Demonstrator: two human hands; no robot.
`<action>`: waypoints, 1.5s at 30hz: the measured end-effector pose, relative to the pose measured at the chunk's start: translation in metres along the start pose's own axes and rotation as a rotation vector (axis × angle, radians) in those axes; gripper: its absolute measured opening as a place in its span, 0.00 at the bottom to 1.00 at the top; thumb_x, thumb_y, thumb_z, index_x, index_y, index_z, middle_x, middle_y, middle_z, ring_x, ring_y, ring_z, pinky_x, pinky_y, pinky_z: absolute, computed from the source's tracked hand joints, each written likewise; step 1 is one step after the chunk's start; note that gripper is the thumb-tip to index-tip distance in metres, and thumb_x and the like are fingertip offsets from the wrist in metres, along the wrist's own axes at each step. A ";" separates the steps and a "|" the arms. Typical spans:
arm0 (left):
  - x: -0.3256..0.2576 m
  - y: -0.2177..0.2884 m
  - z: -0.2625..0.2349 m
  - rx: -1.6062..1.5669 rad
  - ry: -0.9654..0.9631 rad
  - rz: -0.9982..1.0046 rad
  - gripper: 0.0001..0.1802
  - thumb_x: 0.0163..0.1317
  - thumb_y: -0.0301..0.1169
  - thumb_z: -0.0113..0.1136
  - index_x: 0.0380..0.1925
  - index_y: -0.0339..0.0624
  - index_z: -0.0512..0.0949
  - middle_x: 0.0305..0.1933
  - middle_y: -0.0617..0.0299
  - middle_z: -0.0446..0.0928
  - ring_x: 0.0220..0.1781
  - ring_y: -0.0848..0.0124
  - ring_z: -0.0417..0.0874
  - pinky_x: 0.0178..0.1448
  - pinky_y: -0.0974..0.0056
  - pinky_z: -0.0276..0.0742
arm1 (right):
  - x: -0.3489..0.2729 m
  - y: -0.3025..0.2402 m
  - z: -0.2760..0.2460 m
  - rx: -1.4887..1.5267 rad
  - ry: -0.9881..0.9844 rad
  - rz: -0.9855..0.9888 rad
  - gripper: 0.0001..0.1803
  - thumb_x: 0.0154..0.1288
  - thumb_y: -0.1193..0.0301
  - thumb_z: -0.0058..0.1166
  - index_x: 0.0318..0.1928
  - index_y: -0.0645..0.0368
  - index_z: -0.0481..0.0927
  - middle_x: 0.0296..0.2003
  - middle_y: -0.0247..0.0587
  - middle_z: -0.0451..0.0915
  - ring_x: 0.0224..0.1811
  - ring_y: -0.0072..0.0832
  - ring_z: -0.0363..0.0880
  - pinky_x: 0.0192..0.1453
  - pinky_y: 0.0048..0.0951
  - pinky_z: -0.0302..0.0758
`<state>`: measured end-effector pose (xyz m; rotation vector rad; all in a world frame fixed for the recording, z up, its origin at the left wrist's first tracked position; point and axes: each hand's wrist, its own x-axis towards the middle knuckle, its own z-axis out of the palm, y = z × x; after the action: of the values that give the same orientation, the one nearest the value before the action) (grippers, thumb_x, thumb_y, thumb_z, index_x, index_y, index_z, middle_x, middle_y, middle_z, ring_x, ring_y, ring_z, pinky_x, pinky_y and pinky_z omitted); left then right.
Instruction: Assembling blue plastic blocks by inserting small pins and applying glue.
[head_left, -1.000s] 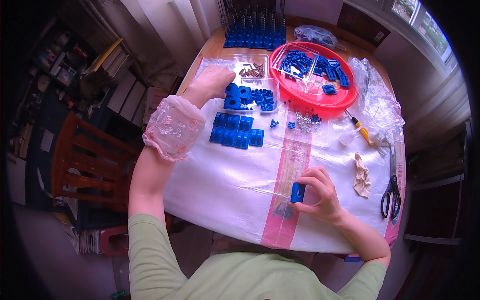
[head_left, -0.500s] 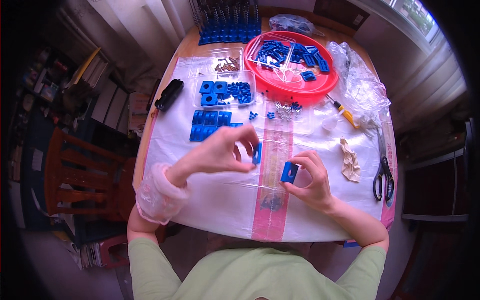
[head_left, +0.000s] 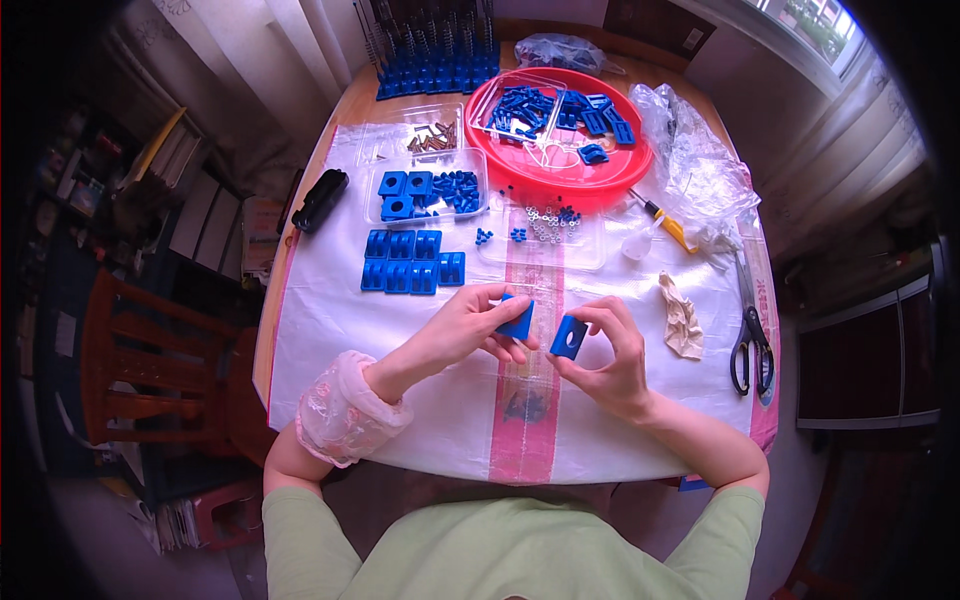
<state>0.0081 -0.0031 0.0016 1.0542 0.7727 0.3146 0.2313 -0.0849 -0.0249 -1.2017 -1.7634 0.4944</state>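
Observation:
Over the middle of the table, my left hand (head_left: pixel 482 322) is closed on a flat blue square plate (head_left: pixel 517 320), thumb on its face. Close beside it, my right hand (head_left: pixel 612 358) pinches a blue block with a round hole (head_left: pixel 569 338) between thumb and fingers. The two blue parts are apart, with a small gap between them. Beyond my left hand, several blue grooved blocks (head_left: pixel 400 262) stand in rows on the white cloth. Behind those, a clear plastic box (head_left: pixel 478 212) contains blue square pieces with holes and small blue bits.
A red round tray (head_left: pixel 610 172) carries blue parts and a clear lid. Small white nuts and blue bits lie on a clear lid (head_left: pixel 590 262). To the right are black scissors (head_left: pixel 752 352), a yellow-handled screwdriver (head_left: pixel 676 232), a beige crumpled cloth (head_left: pixel 682 320) and crumpled plastic (head_left: pixel 700 150).
My left hand has come lower and turned, so its plate now shows its broad face near the right hand's block. The right hand still holds its block. The view has shifted slightly.

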 end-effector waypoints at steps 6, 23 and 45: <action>0.019 -0.041 0.022 -0.003 0.026 0.163 0.13 0.76 0.37 0.45 0.50 0.39 0.69 0.46 0.54 0.81 0.48 0.70 0.85 0.48 0.67 0.84 | 0.001 -0.001 -0.001 -0.090 0.018 -0.160 0.28 0.40 0.75 0.71 0.46 0.61 0.79 0.41 0.43 0.78 0.43 0.40 0.77 0.45 0.37 0.76; 0.014 -0.037 0.019 -0.615 -0.362 -0.012 0.26 0.77 0.39 0.40 0.65 0.28 0.64 0.64 0.45 0.70 0.66 0.60 0.74 0.70 0.57 0.71 | 0.006 0.003 -0.004 -0.074 -0.043 -0.116 0.29 0.38 0.76 0.73 0.46 0.63 0.80 0.41 0.46 0.81 0.44 0.41 0.80 0.47 0.36 0.78; 0.007 -0.035 0.034 -0.336 -0.089 0.042 0.24 0.68 0.33 0.61 0.61 0.38 0.71 0.55 0.56 0.79 0.57 0.71 0.80 0.61 0.65 0.79 | 0.013 0.004 -0.005 0.136 -0.136 -0.094 0.32 0.40 0.71 0.75 0.51 0.62 0.80 0.47 0.43 0.80 0.52 0.40 0.75 0.58 0.39 0.72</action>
<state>0.0328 -0.0388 -0.0226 0.7623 0.5935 0.4155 0.2361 -0.0724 -0.0195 -1.0060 -1.8594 0.6424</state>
